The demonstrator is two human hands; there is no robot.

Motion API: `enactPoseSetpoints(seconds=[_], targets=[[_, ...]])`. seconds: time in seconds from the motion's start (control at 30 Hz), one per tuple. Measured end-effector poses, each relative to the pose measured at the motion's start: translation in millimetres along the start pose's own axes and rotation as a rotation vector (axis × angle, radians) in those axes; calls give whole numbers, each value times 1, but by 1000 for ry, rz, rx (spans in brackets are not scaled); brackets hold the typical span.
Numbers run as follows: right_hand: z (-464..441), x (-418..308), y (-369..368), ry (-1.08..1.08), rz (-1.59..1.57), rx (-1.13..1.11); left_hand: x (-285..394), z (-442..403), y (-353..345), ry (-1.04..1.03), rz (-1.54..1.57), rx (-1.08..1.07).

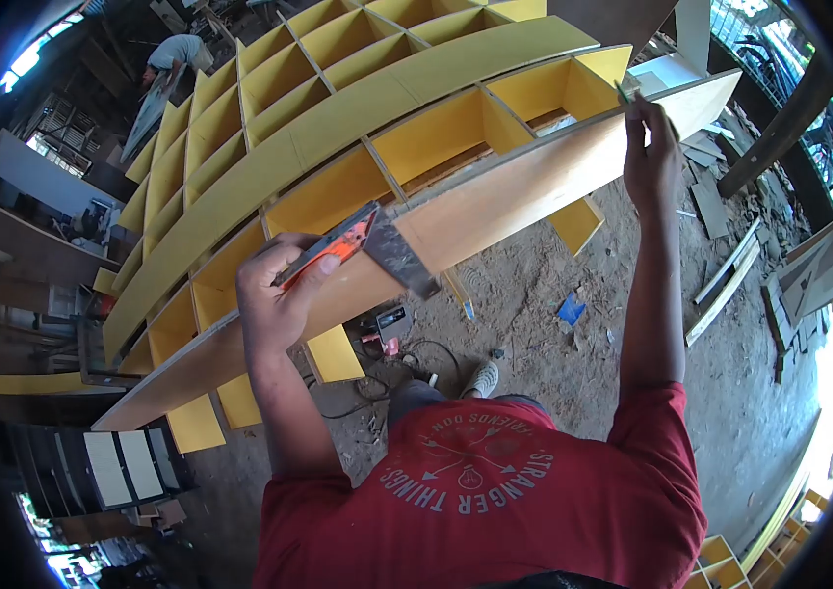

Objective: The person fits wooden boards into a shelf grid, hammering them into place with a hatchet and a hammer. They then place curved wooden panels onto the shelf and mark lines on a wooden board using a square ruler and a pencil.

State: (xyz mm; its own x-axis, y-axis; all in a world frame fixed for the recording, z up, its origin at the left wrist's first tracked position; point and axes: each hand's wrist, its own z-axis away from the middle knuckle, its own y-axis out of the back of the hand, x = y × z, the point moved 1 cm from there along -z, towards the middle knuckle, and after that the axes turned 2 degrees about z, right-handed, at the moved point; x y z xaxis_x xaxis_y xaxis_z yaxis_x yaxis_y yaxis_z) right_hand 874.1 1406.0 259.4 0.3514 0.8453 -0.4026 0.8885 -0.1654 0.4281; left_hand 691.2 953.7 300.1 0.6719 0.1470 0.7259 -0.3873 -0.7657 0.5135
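My left hand (271, 299) is closed around a try square (338, 243) with an orange and black handle. The square's dark metal blade slants down across the face of a long plywood board (505, 211). Farther right, my right hand (652, 162) pinches a thin green pencil-like stick (622, 92) at the board's upper edge, near its right end. Behind the board stands a large curved frame (367, 108) of yellow compartments, and the board runs along its near side.
Yellow panels (335, 355) stick out below the board. On the dirt floor lie a dark device (392, 319) with cables, a blue scrap (571, 309) and wood offcuts (726, 280). Another person (179, 54) bends over at the far left. A post (780, 128) stands at right.
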Motion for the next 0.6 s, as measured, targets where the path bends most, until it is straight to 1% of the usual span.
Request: enactPoseSetpoints(seconds=[0.1, 0.2, 0.23, 0.33, 0.37, 0.5, 0.6], targets=[[0, 9, 8, 136, -55, -52, 9, 9, 8, 3, -16, 91], [-2, 18, 11, 19, -36, -134, 38, 32, 12, -18, -53, 149], [-4, 17, 16, -35, -88, -170, 44, 42, 16, -15, -90, 152], [-5, 17, 19, -66, -228, -210, 44, 77, 6, 207, 151, 224], [-7, 16, 20, -69, -221, -245, 43, 87, -2, 263, 220, 245], [-19, 17, 31, -51, -180, -339, 51, 104, -35, 337, 342, 214], [-27, 26, 34, 0, -202, -406, 62, 93, -59, 280, 367, 203]])
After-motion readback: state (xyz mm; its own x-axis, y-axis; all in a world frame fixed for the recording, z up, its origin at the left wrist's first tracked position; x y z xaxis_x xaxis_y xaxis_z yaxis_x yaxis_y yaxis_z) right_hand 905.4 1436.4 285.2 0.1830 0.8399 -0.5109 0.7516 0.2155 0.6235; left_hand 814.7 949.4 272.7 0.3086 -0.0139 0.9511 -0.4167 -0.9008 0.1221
